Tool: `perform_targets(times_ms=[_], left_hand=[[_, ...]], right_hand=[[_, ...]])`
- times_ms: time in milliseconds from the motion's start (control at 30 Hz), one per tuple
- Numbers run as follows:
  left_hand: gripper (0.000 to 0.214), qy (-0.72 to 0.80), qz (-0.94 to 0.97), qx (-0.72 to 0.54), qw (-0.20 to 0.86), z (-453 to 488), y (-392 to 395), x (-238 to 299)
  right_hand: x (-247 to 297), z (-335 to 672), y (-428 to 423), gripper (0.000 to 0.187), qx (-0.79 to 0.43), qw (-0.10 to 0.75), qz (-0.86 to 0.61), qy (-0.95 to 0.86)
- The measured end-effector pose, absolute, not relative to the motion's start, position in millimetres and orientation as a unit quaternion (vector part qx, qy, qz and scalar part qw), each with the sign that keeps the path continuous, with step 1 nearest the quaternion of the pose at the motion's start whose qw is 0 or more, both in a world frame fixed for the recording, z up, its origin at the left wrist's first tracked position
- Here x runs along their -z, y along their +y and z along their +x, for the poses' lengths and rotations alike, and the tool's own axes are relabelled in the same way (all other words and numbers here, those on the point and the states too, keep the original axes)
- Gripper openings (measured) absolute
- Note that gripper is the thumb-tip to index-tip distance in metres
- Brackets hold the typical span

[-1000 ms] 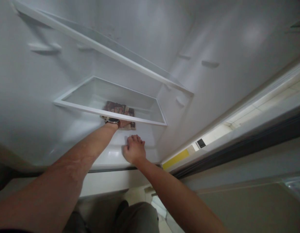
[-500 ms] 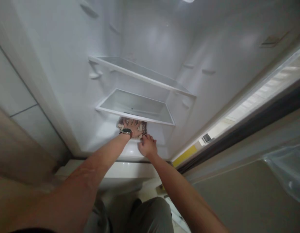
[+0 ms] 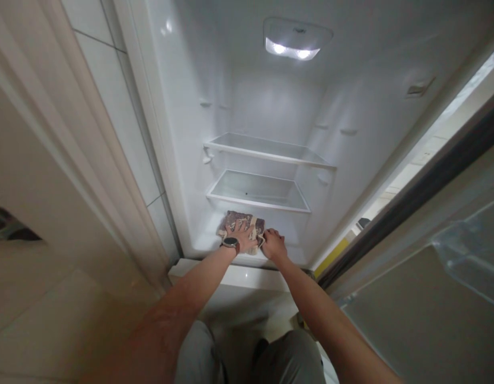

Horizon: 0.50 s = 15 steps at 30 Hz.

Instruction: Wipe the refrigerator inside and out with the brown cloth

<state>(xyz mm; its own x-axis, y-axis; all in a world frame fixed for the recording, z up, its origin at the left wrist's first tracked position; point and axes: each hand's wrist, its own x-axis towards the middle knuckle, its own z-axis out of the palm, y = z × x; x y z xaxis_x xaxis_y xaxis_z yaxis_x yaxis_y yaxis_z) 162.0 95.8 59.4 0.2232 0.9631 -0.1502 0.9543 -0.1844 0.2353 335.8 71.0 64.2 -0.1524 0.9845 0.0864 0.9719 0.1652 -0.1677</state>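
A brown and cream patterned cloth [image 3: 258, 225] lies bunched on the white floor of a refrigerator [image 3: 297, 255], below the shelves. Spread flat over it is my left hand [image 3: 241, 234], fingers apart, with a round dark watch at the wrist. My right hand [image 3: 274, 244] is closed at the cloth's right edge, its fingers curled and the thumb against the cloth; the fingertips are partly hidden.
Above the hands sit a lower glass shelf [image 3: 263, 192] and an upper glass shelf [image 3: 267, 146], both white-edged. A lit lamp [image 3: 291, 50] is at the top. The open door [image 3: 407, 298] stands at right; a tiled wall [image 3: 106, 90] runs along the left.
The view has tilted up and shifted left, bringing the lamp into sight. More of the cloth shows in front of the lower shelf. My hands stay at the cloth.
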Motion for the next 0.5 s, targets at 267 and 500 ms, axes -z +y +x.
perform_targets(times_ms=[267,500], left_hand=[[0.091,0.613,0.78,-0.015,0.125,153.2,60.7,-60.1],[0.091,0.606,0.783,-0.025,0.135,151.6,53.4,-62.8]], right_hand=[[-65.9,336.9,69.2,0.036,-0.042,0.081,-0.639,-0.764],[-68.4,335.6,65.7,0.035,-0.034,0.091,-0.645,-0.758]])
